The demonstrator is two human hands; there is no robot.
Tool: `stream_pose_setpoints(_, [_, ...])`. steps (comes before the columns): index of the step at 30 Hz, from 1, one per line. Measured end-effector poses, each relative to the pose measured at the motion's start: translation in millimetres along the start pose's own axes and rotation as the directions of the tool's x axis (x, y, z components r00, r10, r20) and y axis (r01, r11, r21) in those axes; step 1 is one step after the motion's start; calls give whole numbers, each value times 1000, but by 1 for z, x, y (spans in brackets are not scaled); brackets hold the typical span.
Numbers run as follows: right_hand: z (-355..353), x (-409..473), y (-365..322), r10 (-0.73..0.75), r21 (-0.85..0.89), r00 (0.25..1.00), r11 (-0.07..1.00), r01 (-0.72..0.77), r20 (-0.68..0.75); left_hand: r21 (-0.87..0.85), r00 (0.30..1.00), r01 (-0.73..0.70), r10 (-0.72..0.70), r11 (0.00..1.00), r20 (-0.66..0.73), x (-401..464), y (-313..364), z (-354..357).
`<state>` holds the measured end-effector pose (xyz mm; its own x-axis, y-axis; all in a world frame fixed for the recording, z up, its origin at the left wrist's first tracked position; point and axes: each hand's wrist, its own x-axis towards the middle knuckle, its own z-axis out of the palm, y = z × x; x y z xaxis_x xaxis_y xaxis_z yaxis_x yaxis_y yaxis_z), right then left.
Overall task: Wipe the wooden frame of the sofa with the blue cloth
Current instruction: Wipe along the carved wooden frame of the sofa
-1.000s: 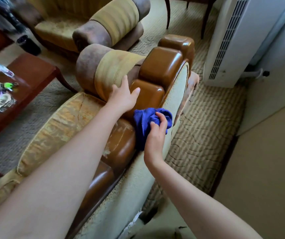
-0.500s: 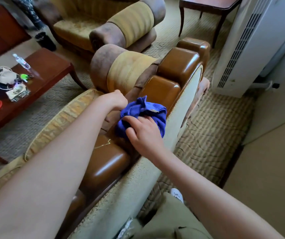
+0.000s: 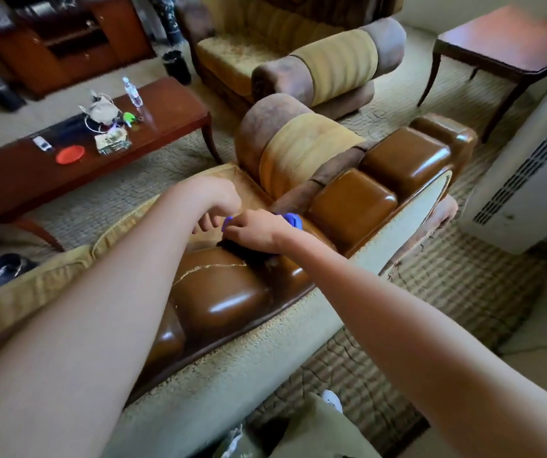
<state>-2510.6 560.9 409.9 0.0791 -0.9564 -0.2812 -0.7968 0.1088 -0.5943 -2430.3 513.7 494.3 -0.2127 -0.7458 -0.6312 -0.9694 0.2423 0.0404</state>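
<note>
The sofa's glossy brown wooden frame [image 3: 351, 209] runs along the top of its backrest in rounded blocks. My right hand [image 3: 255, 231] grips the blue cloth [image 3: 293, 220] and presses it onto the frame in a dip between two blocks. Most of the cloth is hidden under the hand; only small blue edges show. My left hand [image 3: 214, 206] hangs just left of it, over the front of the backrest, fingers curled downward. Whether those fingers touch the cloth is hidden.
A rolled sofa armrest [image 3: 285, 150] lies beyond the hands. A wooden coffee table [image 3: 166, 127] with a bottle and small items stands to the left. An armchair [image 3: 298, 61] and a side table [image 3: 510, 44] sit farther back. A white air-conditioning unit [image 3: 530, 166] stands at the right.
My right hand has carried the cloth leftward and down over the frame's front side. My left hand came off the armrest and dropped beside it. The view has pulled back and risen.
</note>
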Motion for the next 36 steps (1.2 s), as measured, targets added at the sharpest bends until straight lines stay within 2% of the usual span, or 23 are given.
stream_pose_setpoints(3, [-10, 14, 6, 28, -23, 992, 999, -25, 120, -1, 998, -3, 3, 1000, -64, -11, -6, 0])
stream_pose_setpoints(7, [-21, 37, 19, 221, -259, 949, 952, -160, 226, 10, 995, 8, -7, 1000, -98, -24, -21, 6])
stream_pose_setpoints(10, [-23, 41, 15, 207, -248, 928, 960, -132, 310, 41, 998, 18, -16, 999, -54, -29, -24, 14])
stream_pose_setpoints(14, [-12, 33, 2, 113, -111, 950, 990, -84, 290, 53, 1000, 4, -3, 999, -20, -31, -22, 17])
stream_pose_setpoints(18, [-8, 13, 6, -55, -28, 984, 998, 61, 171, 89, 999, -26, 29, 996, -38, -29, -19, 20])
stream_pose_setpoints(20, [-11, 4, 20, -108, -40, 989, 993, 112, 97, 78, 997, -42, 46, 996, -58, -24, -20, 23])
stream_pose_setpoints(22, [-17, 2, 34, -81, -121, 997, 989, 82, 20, 65, 995, -54, 59, 996, -83, -23, -19, 26])
stream_pose_setpoints(25, [-18, 16, 39, 71, -281, 996, 956, -81, -48, 54, 991, -74, 80, 996, -108, -27, -20, 29])
stream_pose_setpoints(28, [-8, 21, 24, 115, -262, 990, 956, -134, -87, 52, 989, -79, 84, 996, -124, -29, -24, 30])
stream_pose_setpoints(30, [3, 7, 15, 49, -160, 993, 985, -65, -105, 50, 989, -75, 81, 996, -126, -30, -27, 29])
stream_pose_setpoints(32, [15, -13, 13, -49, -91, 982, 995, 33, -183, 50, 985, -91, 98, 995, -141, -29, -26, 30])
stream_pose_setpoints(36, [44, -54, 22, -192, -70, 863, 981, 180, -466, 59, 967, -176, 184, 983, -179, -27, -12, 32])
